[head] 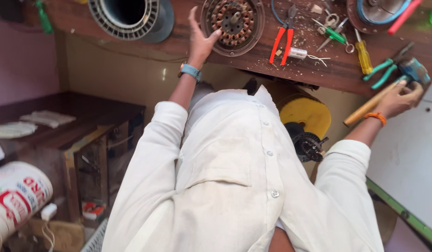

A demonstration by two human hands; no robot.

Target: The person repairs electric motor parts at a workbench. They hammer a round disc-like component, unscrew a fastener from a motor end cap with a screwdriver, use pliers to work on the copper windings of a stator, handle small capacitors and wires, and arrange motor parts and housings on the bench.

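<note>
While the left hand (200, 39) rests open-fingered on the motor stator (232, 23), the right hand (401, 98) (grip closed) holds a hammer (370, 103).

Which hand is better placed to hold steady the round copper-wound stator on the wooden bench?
The left hand, probably: it lies open against the rim of the stator. The right hand is far off to the side and closed around a wooden handle.

Only one printed package in view: a white sack or drum (15, 196) with red and blue lettering, rounded, lying far below and to the left of the left hand (200, 41), well apart from both hands.
</note>
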